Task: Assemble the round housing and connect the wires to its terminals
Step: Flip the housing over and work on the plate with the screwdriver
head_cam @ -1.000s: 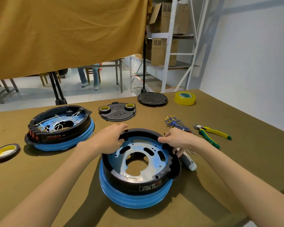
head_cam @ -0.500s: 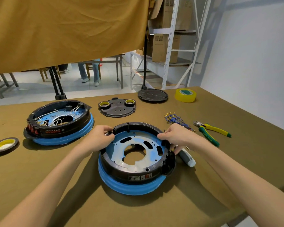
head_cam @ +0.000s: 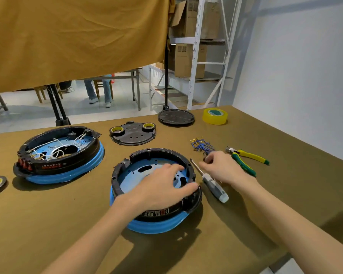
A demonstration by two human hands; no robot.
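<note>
Fingers [head_cam: 178, 167] spread over housing [head_cam: 127, 173] rim, right hand [head_cam: 221, 167] beside screwdriver [head_cam: 212, 181]

I have both bare forearms reaching in from the near edge, taking the round housing [head_cam: 156, 186] as my landmark. My left hand [head_cam: 162, 186] lies palm-down over the housing's open top, fingers spread and loosely curved, fingertips toward its right rim and the thumb at the near-right rim. My right hand [head_cam: 222, 167] is just right of the housing, off its rim, knuckles up with fingers curled downward. I cannot tell whether those fingers pinch anything.
</note>
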